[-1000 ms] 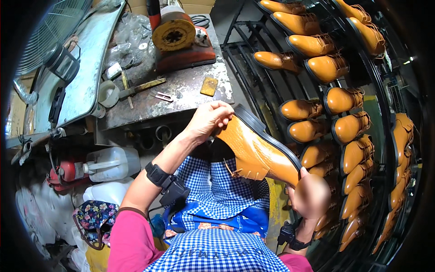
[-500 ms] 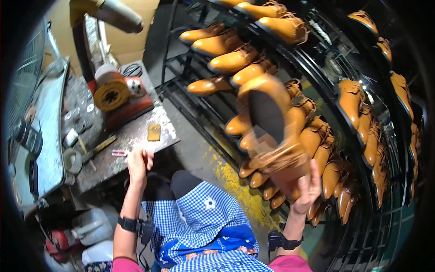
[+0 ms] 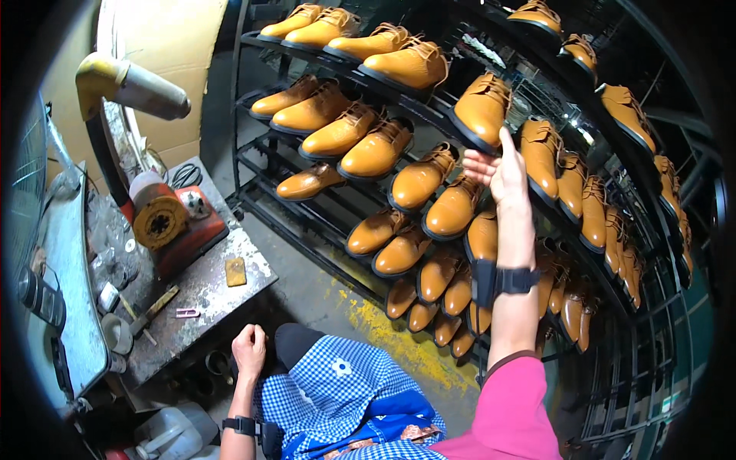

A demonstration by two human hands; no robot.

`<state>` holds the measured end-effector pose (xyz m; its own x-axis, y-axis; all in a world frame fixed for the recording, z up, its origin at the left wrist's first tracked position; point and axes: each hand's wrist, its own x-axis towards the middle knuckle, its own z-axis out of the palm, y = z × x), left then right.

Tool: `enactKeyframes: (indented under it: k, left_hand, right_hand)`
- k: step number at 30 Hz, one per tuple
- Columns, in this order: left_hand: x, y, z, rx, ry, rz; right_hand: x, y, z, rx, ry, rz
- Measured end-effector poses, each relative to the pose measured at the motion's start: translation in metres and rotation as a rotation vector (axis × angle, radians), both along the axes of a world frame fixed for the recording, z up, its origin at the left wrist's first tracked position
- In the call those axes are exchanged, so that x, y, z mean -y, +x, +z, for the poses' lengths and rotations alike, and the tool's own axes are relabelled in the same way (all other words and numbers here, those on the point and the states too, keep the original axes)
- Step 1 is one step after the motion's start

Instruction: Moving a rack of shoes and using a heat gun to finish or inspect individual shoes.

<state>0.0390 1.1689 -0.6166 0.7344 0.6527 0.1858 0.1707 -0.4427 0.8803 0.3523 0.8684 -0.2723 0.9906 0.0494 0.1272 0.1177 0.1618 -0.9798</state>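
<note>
At the upper shelf of the rack, my right hand (image 3: pixel 498 172) grips a tan lace-up leather shoe (image 3: pixel 481 110) by its toe end. My thumb lies along the sole edge and the fingers are below it. The shoe has a dark sole, and its toe points toward me. My left hand (image 3: pixel 249 349) is curled into a loose fist beside my knee, just off the workbench edge; nothing shows in it. On the bench near that hand lies a small pink U-shaped tool (image 3: pixel 187 313).
Several matching tan shoes (image 3: pixel 376 149) fill the black metal rack (image 3: pixel 264 157) ahead and right. The workbench (image 3: pixel 249 253) at left carries an orange-based machine (image 3: pixel 192 230), a yellowish block (image 3: pixel 235 271), and a hammer (image 3: pixel 156 309). A plastic jug (image 3: pixel 172 429) stands below.
My right hand has carried the shoe forward and up from beside the lower rows to the upper shelf. My left hand has drawn back from the bench toward my knee. The view has shifted.
</note>
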Motion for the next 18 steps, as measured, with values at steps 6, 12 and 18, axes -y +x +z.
enactKeyframes:
  k: [6,12,18]
  left_hand:
    - [0.004,-0.005,0.004,0.021,0.013,0.005]
    - [0.004,-0.002,-0.001,0.052,0.095,0.000]
    - [0.004,-0.002,-0.009,0.058,0.141,0.010]
  right_hand:
    - [0.039,-0.067,-0.034,0.450,-0.051,-0.663]
    - [0.085,-0.048,-0.008,0.016,0.058,-0.567]
    - [0.095,-0.027,-0.024,0.105,0.364,-0.357]
